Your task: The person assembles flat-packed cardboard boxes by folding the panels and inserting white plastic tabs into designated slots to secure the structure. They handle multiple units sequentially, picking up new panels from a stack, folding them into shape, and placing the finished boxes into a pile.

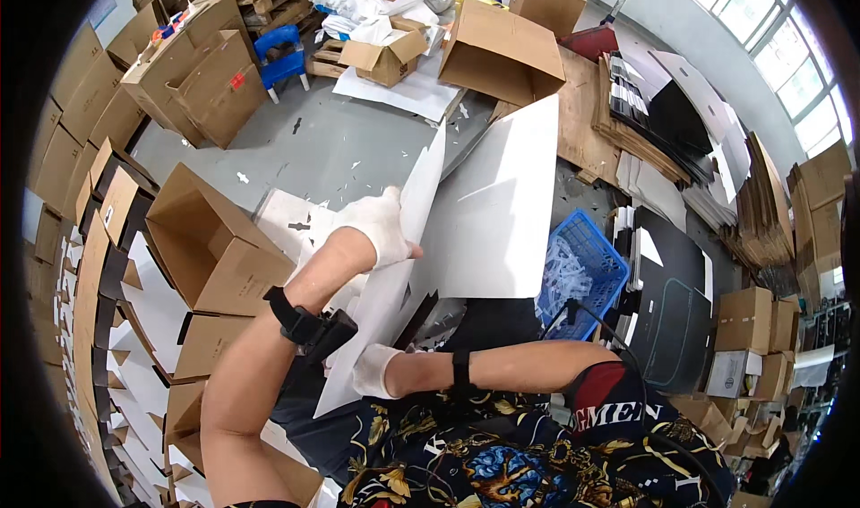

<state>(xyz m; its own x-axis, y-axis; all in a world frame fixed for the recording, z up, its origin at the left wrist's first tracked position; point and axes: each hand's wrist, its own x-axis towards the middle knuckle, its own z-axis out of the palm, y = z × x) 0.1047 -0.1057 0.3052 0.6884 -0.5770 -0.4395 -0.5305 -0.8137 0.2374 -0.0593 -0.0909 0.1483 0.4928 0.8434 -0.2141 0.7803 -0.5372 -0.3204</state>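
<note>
white sheet: stiff white cardboard sheet [423, 181], middle of frame, up on edge and seen nearly edge-on.
sheet long axis: slanted, lower end just left of bottom centre, upper end at upper centre.
left hand: gloved left hand [381, 228], centre of frame, on the sheet's left side about midway along; fingers closed over it, fingertips showing past it on the right.
right hand: gloved right hand [374, 371], lower centre, against the sheet's right side close to its lower end; fingers mostly hidden, can't tell if it grips or just presses.
key relation: sheet runs between the two hands, left hand higher in frame, right hand lower. Upper end sticks out well past the left hand toward upper centre; right hand is the nearer one to the lower end.
white panel: broad white panel [493, 212], right of the sheet, wide face showing, apart from both hands. Could be joined to the sheet at a fold; the overlap hides it.
left of hands: open brown carton [237, 279], mouth toward upper left.
right of hands: blue plastic basket [611, 295] with clear plastic pieces [566, 271] in it; big black panel [667, 306] beyond, right of frame.
upper frame: grey floor [322, 145] with scraps, blue stool [285, 60] at upper left, large open carton [503, 44] at upper centre.
</note>
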